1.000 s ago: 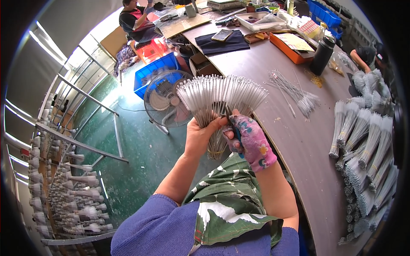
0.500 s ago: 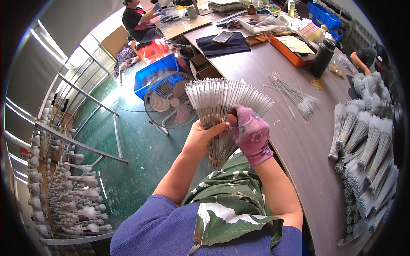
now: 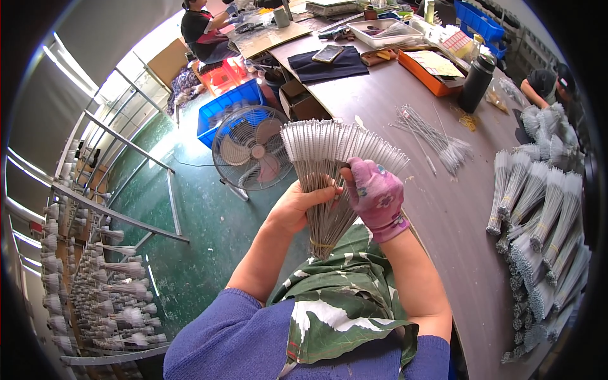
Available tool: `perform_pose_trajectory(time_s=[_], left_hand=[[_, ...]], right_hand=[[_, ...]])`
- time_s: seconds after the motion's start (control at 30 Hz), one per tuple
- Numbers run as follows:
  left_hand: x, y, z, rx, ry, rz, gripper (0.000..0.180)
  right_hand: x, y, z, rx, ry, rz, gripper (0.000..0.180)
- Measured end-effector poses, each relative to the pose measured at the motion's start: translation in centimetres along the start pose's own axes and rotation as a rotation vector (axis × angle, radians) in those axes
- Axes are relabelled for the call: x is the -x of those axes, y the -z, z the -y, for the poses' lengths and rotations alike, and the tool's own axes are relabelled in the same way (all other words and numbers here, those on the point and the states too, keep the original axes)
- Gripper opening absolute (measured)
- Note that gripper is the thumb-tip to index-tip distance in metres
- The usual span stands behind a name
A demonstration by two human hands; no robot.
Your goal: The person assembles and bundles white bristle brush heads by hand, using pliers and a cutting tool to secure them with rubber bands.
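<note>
A bundle of wire-handled brushes (image 3: pixel 324 215) with white bristle heads is fanned out in front of me, its handle ends bound by a rubber band. My bare left hand (image 3: pixel 300 204) is wrapped round the wire handles, thumb across the front. My right hand (image 3: pixel 378 196), in a pink flowered glove with bare fingertips, pinches wires just below the bristles on the right side of the fan. The bristle heads point up and away from me; the bound end hangs above my camouflage apron (image 3: pixel 345 288).
On the table (image 3: pixel 437 215) at right lie loose brushes (image 3: pixel 434 136) and stacked brush bundles (image 3: pixel 538 215). A black bottle (image 3: pixel 477 82) stands farther back. A fan (image 3: pixel 253 149) and a blue crate (image 3: pixel 231 107) are on the floor, with a metal rack (image 3: pixel 139 215) at left. Two other people are in the distance.
The bundle has tilted slightly, its bristle heads now a little farther right and its banded end lower. My right hand has shifted slightly right, still pinching. The left hand keeps its hold.
</note>
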State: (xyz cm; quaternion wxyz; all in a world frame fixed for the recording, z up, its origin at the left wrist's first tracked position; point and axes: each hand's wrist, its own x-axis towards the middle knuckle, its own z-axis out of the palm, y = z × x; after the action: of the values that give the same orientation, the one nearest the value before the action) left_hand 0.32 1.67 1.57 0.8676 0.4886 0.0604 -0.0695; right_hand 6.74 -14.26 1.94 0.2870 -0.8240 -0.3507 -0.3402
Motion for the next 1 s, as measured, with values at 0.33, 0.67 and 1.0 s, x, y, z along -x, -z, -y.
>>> perform_pose_trajectory(time_s=[0.33, 0.67, 1.0], left_hand=[[-0.3, -0.7, -0.1, -0.051, -0.108, -0.06, 0.01], [-1.0, -2.5, -0.2, -0.383, -0.278, 0.088, 0.02], [-1.3, -0.3, 0.1, -0.384, -0.23, -0.084, 0.023]], right_hand=[[5.0, 2.6, 0.5, -1.296, -0.909, -0.197, 0.037], [0.3, 0.4, 1.7, -1.458, -1.001, -0.207, 0.048], [0.1, 0.0, 0.7, -1.365, -0.941, -0.272, 0.043]])
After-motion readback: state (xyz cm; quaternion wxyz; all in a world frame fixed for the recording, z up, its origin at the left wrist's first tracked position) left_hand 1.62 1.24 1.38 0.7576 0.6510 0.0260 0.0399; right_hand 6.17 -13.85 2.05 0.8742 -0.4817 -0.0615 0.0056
